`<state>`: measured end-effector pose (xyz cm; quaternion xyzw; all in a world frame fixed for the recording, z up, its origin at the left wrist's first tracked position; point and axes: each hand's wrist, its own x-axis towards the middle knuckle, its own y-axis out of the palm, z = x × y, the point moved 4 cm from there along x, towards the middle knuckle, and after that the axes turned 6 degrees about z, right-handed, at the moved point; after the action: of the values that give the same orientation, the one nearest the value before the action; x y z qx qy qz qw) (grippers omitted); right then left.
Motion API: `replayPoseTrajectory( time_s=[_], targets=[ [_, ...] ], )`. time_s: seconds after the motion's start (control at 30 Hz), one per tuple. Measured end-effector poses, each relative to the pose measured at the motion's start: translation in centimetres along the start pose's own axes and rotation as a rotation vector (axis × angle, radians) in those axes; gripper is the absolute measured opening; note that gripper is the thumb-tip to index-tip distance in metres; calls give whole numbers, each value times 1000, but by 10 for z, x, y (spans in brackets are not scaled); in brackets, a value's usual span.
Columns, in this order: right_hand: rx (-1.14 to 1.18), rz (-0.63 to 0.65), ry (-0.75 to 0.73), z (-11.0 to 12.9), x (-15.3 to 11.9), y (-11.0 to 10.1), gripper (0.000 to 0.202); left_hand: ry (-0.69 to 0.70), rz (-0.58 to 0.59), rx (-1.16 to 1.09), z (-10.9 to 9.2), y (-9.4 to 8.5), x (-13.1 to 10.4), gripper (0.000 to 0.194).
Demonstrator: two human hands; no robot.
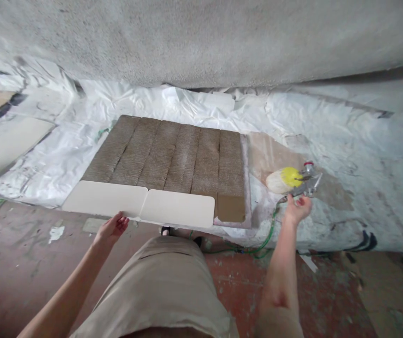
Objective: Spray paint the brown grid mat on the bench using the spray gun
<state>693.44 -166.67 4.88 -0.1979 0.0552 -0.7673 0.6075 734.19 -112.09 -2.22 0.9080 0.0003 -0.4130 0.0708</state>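
Note:
My left hand (112, 228) is at the front edge of a cream rounded panel (106, 197), fingers loosely curled and apart, with nothing visible in them. Whether the fingertips touch the panel I cannot tell. A second cream panel (180, 209) lies beside it, and a plain brown panel (231, 208) ends the row. Behind them lie several brown ribbed panels (183, 150) side by side. To the right, my right hand (297, 210) closes around the handle of a spray gun (298, 188). The gun's white and yellow cup (282, 179) points left, and a green hose (272, 230) trails from the handle.
Wrinkled plastic sheeting (60, 159) covers the work surface. A rough grey sheet (201, 42) hangs along the back. More flat panels (7, 145) lie at the far left. Below is a stained red floor (21, 253), with brown cardboard (381, 281) at the right.

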Motion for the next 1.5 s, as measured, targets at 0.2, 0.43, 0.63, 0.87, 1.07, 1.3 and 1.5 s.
replayPoseTrajectory(
  time_s=[0.2,0.43,0.63,0.87,1.07,1.3,1.5],
  targets=[
    [-9,847,276,-3,-196,23,45,96,100,-88,-1,-2,-4,19],
    [206,752,670,0,-287,48,56,112,185,-128,7,-18,4,20],
    [274,812,694,23,-289,52,43,136,317,-216,12,-26,7,22],
    [468,1006,796,32,-298,36,44,211,438,-289,18,-44,-7,30],
    [587,1134,750,30,-295,26,41,278,383,-299,30,-80,-38,32],
    [666,1366,813,37,-317,57,30,213,93,-323,59,-153,-98,27],
    [666,1404,852,51,-344,58,31,233,22,-337,70,-165,-107,32]
  ],
)
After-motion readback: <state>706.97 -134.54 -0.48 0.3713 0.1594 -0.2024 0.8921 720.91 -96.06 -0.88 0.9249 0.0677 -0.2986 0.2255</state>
